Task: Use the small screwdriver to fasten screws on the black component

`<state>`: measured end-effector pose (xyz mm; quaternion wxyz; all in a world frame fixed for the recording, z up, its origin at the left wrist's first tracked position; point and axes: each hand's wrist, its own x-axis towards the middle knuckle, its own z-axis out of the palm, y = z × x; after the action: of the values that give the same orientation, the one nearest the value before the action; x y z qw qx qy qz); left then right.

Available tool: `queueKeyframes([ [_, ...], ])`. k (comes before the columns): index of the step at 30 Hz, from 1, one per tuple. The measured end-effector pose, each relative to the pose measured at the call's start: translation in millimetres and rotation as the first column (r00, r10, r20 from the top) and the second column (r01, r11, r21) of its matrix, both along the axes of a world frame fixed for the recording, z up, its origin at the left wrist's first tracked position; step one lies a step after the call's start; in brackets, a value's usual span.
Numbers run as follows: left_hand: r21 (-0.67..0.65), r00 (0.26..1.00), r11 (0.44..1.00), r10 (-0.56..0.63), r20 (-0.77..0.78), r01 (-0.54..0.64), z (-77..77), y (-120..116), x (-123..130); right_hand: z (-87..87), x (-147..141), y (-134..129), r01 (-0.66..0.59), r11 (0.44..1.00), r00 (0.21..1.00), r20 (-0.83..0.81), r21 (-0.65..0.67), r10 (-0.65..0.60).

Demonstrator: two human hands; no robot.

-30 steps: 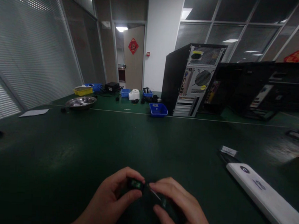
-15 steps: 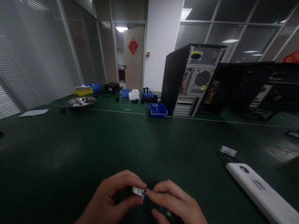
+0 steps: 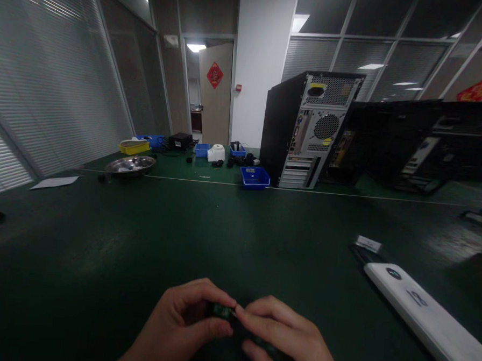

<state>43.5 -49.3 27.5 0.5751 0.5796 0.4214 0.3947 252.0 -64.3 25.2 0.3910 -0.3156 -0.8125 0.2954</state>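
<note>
Low in the middle of the view, my left hand [image 3: 183, 320] pinches a small green circuit board [image 3: 221, 311] between thumb and forefinger. My right hand [image 3: 283, 333] comes in from the other side, its fingers bent. The right forefinger and thumb meet around the board's right end, where a tiny silvery bit shows. Something dark lies under the right fingers, too shaded to make out. Both hands are just above the dark green table [image 3: 182, 226].
A white power strip [image 3: 423, 314] marked 18 lies at right. Farther back stand a blue tray [image 3: 255, 178], a black computer tower [image 3: 308, 130], a metal bowl [image 3: 131, 165] and a yellow basket [image 3: 134, 146]. A paper sheet [image 3: 55, 182] lies at left.
The small board has turned in my left fingers: its pale, silvery face showed before, and a green side shows now. Both hands have hardly shifted.
</note>
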Motion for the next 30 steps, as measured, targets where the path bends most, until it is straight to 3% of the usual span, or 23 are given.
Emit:
queueKeyframes([
  [5,-0.065,0.995,0.998,-0.017,0.098,0.024,3.5,0.9,2.3,-1.0,0.4,-0.4,0.000,1.000,0.999,-0.047,-0.001,0.000],
  [12,0.034,0.988,0.999,-0.021,0.152,0.016,-3.5,3.8,-0.9,-2.8,2.7,0.0,0.006,1.000,0.994,-0.107,0.025,-0.003],
  [15,-0.007,0.994,1.000,0.005,0.113,-0.005,-6.7,4.4,0.2,-4.3,3.7,-0.5,0.005,1.000,0.993,-0.117,0.022,-0.003],
  [20,-0.075,0.976,0.997,0.023,0.218,-0.007,-5.1,4.1,3.6,-3.0,3.5,-1.3,0.008,1.000,0.995,-0.104,0.008,-0.007],
  [24,-0.096,0.975,0.994,-0.034,0.218,0.056,-4.5,3.3,2.7,-0.1,2.6,-1.8,0.011,1.000,0.993,-0.117,-0.013,-0.012],
  [30,-0.027,0.967,0.994,-0.094,0.237,0.103,-8.9,3.6,2.1,0.8,2.8,-2.6,-0.021,1.000,0.987,-0.158,0.007,0.022],
])
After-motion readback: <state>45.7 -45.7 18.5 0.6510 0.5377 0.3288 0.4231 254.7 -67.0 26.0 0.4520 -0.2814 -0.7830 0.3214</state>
